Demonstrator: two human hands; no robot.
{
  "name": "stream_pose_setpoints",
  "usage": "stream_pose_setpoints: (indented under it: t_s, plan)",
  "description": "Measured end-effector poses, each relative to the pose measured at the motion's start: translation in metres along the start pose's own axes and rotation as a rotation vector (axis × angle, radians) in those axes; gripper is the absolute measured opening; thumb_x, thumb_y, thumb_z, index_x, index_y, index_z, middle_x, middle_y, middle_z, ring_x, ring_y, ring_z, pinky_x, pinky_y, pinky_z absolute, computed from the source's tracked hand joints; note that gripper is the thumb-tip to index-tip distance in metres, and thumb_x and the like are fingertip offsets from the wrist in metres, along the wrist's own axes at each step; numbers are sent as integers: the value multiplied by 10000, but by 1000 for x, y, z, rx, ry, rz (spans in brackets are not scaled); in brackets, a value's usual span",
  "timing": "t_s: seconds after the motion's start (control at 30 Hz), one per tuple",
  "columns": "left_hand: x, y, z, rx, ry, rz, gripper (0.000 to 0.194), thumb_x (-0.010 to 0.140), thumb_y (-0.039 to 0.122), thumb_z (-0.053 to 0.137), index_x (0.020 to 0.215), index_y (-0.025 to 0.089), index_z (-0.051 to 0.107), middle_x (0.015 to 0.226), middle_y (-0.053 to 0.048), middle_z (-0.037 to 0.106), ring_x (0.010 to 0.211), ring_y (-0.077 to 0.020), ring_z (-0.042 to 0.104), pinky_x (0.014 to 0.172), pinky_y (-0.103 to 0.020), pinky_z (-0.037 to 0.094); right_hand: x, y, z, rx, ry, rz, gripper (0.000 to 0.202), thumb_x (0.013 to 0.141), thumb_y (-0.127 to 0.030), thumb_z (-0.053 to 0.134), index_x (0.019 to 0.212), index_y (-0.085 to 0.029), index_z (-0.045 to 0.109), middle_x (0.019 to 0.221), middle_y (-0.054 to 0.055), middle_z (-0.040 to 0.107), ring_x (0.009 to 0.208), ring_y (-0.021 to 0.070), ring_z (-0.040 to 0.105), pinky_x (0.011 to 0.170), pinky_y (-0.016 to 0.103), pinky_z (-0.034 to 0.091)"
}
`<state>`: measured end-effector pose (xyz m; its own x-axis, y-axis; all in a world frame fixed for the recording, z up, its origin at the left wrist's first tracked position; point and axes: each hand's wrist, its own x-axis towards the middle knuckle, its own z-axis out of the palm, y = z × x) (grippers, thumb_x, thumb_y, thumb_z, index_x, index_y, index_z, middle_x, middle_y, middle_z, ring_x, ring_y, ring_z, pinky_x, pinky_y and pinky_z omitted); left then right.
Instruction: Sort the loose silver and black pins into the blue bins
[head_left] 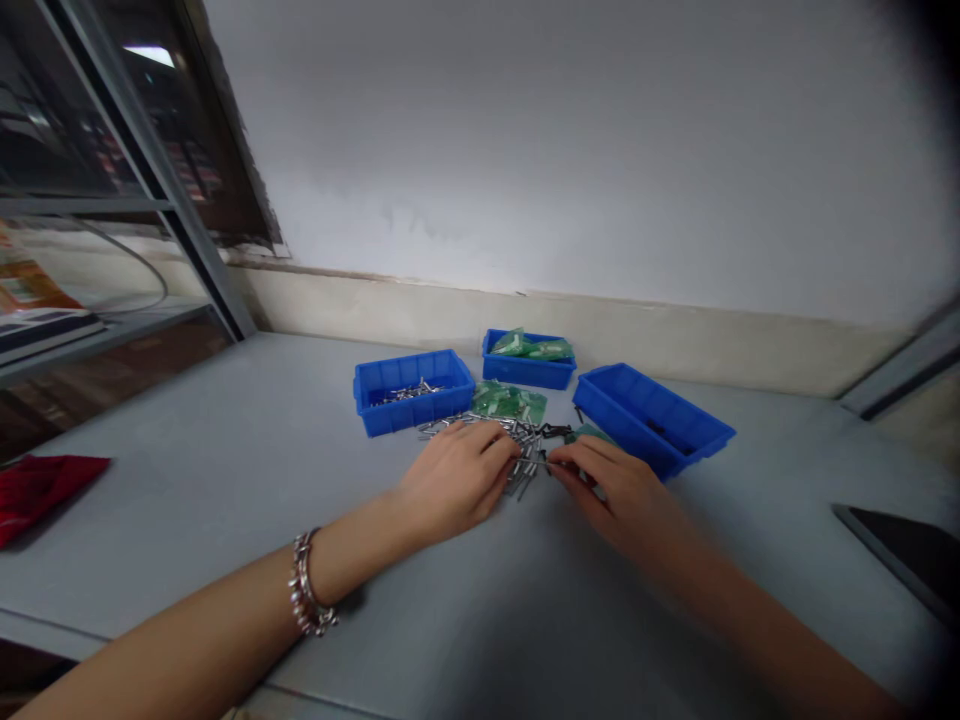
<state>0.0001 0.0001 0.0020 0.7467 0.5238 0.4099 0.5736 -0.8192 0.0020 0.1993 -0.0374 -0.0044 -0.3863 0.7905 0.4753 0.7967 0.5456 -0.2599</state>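
My left hand [459, 474] is closed in a pinch at the near left side of a pile of silvery metal pins [525, 484]. A thin metal rod [534, 461] runs from its fingertips to those of my right hand [611, 488], which also pinches. Small dark pieces [556, 431] lie at the right edge of the pile. Green plastic bags [510, 401] rest just behind it. A left blue bin [420, 406] holds more metal pins, and a right blue bin [637, 425] has a few dark pieces inside.
A back blue bin [529, 372] holds green bags. On the grey table [300, 500] a red item [45, 490] lies at far left and a dark flat object [900, 550] at far right. A wall stands behind; a metal shelf frame [202, 250] is at left.
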Motion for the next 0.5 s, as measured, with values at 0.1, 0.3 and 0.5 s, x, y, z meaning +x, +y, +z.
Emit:
stream_pose_setpoints:
  t_s: [0.1,0.3,0.5]
  plan:
    - [0,0,0,-2,3,-1,217,881,203,334,914,151,542,835,-63,556,737,-175,513,642,-312,411,0,0,0,9,2,-3,160,873,-176,409,887,-203,566,824,55,618,785,189,586,679,323,476]
    - [0,1,0,-9,2,-13,206,876,242,360,915,153,542,853,-64,553,761,-181,520,660,-320,419,-1,2,2,20,4,-12,150,873,-179,417,905,-199,562,840,56,617,799,188,582,691,328,474]
    - [0,0,0,-17,-4,-2,240,903,218,314,910,150,544,855,-62,563,764,-178,526,663,-316,425,0,1,1,18,9,-20,143,870,-183,430,904,-200,568,829,54,619,802,188,590,673,309,477]
